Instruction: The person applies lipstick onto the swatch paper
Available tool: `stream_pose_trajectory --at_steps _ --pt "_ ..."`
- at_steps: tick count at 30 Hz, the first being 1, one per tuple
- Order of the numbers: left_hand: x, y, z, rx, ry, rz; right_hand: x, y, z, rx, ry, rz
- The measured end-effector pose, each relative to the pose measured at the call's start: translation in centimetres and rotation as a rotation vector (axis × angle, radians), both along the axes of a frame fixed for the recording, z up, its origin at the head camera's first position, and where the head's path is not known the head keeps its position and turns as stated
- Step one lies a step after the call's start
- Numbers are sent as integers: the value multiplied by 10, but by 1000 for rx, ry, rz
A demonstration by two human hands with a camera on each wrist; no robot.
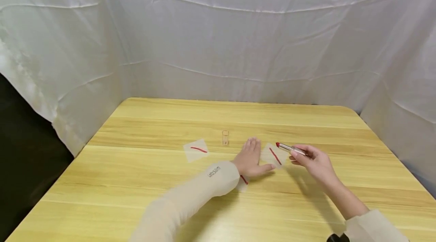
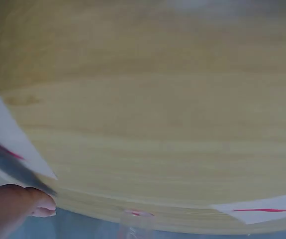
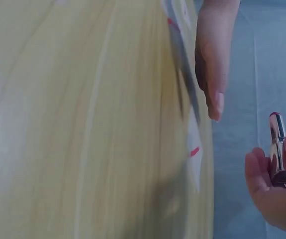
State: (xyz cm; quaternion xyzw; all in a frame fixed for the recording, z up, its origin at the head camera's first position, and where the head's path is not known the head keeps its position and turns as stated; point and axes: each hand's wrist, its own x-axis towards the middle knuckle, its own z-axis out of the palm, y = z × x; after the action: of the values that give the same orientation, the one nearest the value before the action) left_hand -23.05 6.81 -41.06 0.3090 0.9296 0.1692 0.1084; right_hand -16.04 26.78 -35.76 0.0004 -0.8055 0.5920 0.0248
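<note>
The right hand [image 1: 315, 163] pinches a silver lipstick [image 1: 290, 149] between thumb and curled fingers, its red tip [image 1: 277, 144] pointing away to the left. In the head view that tip shows beside the upper right edge of a white paper square [image 1: 267, 158]; the right wrist view shows the lipstick raised clear of the table [image 1: 85, 196]. The left hand [image 1: 250, 160] lies palm down, fingers straight and nearly together, thumb stretched out to the right, with nothing in its grasp; whether its palm touches the wood cannot be told. The square beside it carries a slanting red stroke [image 1: 275, 156]. A second marked square [image 1: 242, 186] peeks out from under the left wrist, partly hidden, and a third marked square [image 1: 194, 156] lies well to the left. Between that one and the left fingertips, slightly farther back, a clear cap [image 1: 225, 138] stands upright. Printed lettering runs along the left sleeve [image 1: 190, 185]. Pale, creased curtains [image 1: 231, 45] hang behind the table.
</note>
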Motion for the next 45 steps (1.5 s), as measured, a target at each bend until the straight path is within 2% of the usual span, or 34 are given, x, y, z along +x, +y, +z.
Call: stream_pose_trajectory --at_steps 3,7,10,18,23,28,32,37,42,45 --pt "0 -7 7 58 -40 -6 1 -4 5 50 18 -13" --pt "0 -16 15 116 -54 -10 2 -5 9 102 9 -35" --pt "1 -23 21 150 -51 -6 2 -6 11 66 -11 -41" --pt "7 -36 32 266 -34 16 -3 -11 12 -160 -51 -26" --pt "10 -46 41 385 -89 54 -4 -17 13 -201 -70 -20" --pt "11 -57 46 454 -121 101 -4 -26 14 -249 -75 -7" --pt "14 -66 48 530 -159 147 -6 -34 16 -207 -81 2" --pt "18 -75 51 656 -179 180 -6 -43 18 -221 -83 62" --pt "25 -82 52 738 -169 168 -5 -57 16 -247 -108 133" --pt "29 -84 52 775 -183 158 -5 -65 14 -221 -119 166"
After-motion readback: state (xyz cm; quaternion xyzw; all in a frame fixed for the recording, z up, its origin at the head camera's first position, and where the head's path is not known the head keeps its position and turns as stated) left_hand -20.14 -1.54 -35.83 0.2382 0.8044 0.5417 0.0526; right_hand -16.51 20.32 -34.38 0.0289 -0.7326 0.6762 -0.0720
